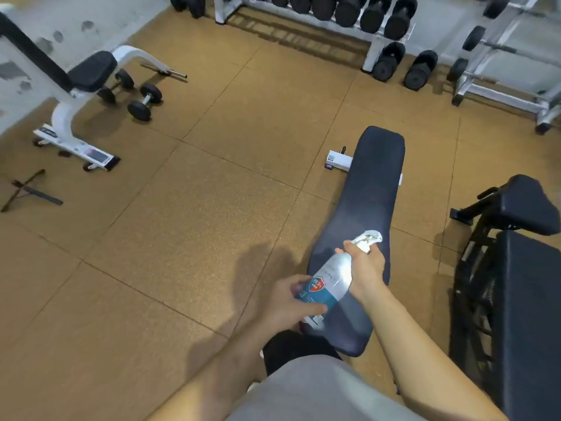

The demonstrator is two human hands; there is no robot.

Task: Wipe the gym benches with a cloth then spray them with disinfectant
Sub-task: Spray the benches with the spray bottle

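Bench [373, 192] right in front looks at the spray stage, no cloth in sight: right hand [365, 268] grips the spray bottle [331, 278] by its neck over the pad, left hand [291, 302] holds its base, neighbouring bench [528, 284] probably not done yet

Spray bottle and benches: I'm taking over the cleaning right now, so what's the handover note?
Right hand grips the spray bottle at the trigger neck; left hand holds its lower body.
The bottle is over the near end of the flat bench, nozzle pointing along the pad. No cloth is in view.
Done: whether wiping is finished cannot be told.
Left: spray this bench, then the black bench at right and the white-framed bench far left.
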